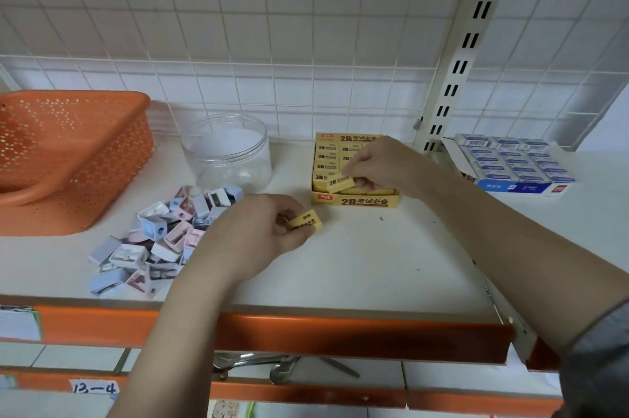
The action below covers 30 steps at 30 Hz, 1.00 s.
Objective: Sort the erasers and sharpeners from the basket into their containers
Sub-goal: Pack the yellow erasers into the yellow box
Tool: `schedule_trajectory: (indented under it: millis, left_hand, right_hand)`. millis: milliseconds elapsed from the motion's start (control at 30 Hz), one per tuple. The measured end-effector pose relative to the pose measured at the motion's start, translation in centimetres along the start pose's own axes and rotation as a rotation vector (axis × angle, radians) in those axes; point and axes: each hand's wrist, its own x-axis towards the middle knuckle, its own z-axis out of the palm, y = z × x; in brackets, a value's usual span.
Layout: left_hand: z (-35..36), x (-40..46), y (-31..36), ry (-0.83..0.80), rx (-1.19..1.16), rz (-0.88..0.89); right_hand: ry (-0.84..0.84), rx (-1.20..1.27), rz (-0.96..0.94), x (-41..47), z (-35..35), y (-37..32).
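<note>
Two yellow erasers are in my hands at this moment. My left hand (262,230) pinches one yellow eraser (304,220) between thumb and curled fingers, just above the white shelf (374,264), a little in front of the yellow eraser box (355,201). My right hand (377,167) holds the second yellow eraser (341,182) with the fingertips, over the front row of this box and tilted a little; I cannot tell if it already touches the erasers below. The box is open on top and rows of the same yellow erasers lie inside it.

To the left of my left hand is a loose pile of sharpeners (160,240) in grey, pink and white, lying on the shelf. Behind the pile stands a clear plastic jar (227,152) without lid. The orange basket (68,158) stands tilted at the far left. At the right, well apart, is a box of blue and white erasers (510,162).
</note>
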Motion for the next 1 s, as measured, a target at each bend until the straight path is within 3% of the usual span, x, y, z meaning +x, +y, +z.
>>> schedule_trajectory:
  millis: [300, 567, 867, 1000]
  left_hand:
    - [-0.1, 0.8, -0.4, 0.046, 0.03, -0.026]
    - [0.4, 1.2, 0.0, 0.004, 0.175, 0.009]
    - [0.3, 1.2, -0.5, 0.081, 0.228, -0.002]
    - [0.1, 1.0, -0.7, 0.144, 0.14, 0.004]
  right_hand:
    - [0.028, -0.16, 0.09, 1.1, 1.0, -1.6]
    - [-0.008, -0.376, 0.057, 1.4, 2.4, -1.7]
    - [0.062, -0.404, -0.036, 0.5, 2.5, -0.8]
    - [-0.029, -0.407, -0.009, 0.2, 1.8, -1.6]
